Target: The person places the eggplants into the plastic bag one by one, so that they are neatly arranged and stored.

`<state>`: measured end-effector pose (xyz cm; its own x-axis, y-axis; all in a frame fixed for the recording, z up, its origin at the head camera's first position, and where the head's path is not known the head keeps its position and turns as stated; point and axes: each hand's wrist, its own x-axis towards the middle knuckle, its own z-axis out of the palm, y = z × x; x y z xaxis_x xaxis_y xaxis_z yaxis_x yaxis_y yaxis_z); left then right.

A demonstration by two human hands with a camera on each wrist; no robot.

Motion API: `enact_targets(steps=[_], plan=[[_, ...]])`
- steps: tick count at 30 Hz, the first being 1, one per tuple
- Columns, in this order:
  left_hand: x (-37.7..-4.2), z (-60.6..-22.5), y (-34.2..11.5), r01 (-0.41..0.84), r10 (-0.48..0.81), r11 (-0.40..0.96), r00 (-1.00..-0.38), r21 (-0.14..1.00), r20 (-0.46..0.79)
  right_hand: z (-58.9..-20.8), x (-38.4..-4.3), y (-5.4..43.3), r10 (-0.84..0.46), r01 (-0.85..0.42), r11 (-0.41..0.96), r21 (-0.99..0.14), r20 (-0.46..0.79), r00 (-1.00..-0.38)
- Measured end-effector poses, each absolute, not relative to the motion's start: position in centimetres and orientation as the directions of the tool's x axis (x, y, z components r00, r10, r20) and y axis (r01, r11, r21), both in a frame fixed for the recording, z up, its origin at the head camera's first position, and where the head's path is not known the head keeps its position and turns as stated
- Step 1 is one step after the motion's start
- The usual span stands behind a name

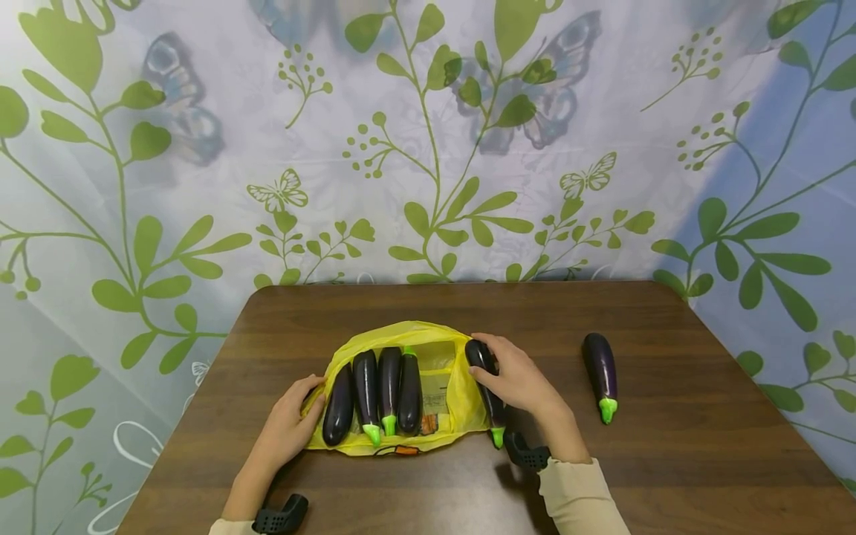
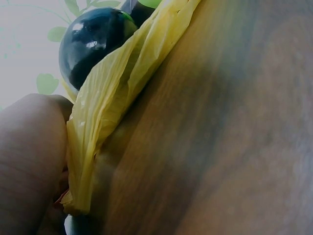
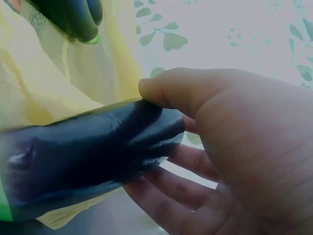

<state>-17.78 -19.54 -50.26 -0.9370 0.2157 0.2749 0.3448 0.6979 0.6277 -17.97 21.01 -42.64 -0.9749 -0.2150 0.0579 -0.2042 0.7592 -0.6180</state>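
A yellow plastic bag (image 1: 461,405) lies on the table with its mouth spread wide. Several dark purple eggplants (image 1: 366,386) sit side by side in its left and middle part, some with green stem ends toward the person. My left hand (image 1: 289,417) grips the bag's left edge, its thumb by the leftmost eggplant (image 2: 93,46); its other fingers are mostly hidden. My right hand (image 1: 518,375) holds another eggplant (image 3: 88,152) by its rounded end, thumb on one side and fingers on the other. That eggplant overlaps the bag's right edge, green stem end toward the person.
One more eggplant (image 1: 600,368) lies alone on the brown wooden table (image 1: 675,461), to the right of the right hand. Behind the table's far edge hangs a cloth (image 1: 428,148) printed with leaves and butterflies. Black devices (image 1: 282,514) are worn at both wrists.
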Motion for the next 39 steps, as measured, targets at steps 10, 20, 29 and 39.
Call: enact_targets(steps=[10,20,29,39], plan=[[-17.7,-50.3,-19.5,0.354,0.216,0.694,-0.933,0.627,0.288,-42.1,-17.8,20.8,-0.243,-0.251,0.753,-0.609,0.097,-0.965],[-17.6,-50.1,-19.5,0.356,0.217,0.693,-0.932,0.627,0.290,-42.5,-18.0,20.7,-0.247,-0.246,0.750,-0.614,0.085,-0.965],[-17.7,-50.1,-19.4,0.356,0.221,0.691,-0.933,0.629,0.285,-44.0,-18.2,20.5,-0.244,-0.211,0.759,-0.616,0.030,-0.969],[-17.7,-50.2,-19.5,0.349,0.222,0.692,-0.936,0.632,0.274,-44.2,-18.3,20.2,-0.233,-0.192,0.775,-0.602,0.010,-0.972]])
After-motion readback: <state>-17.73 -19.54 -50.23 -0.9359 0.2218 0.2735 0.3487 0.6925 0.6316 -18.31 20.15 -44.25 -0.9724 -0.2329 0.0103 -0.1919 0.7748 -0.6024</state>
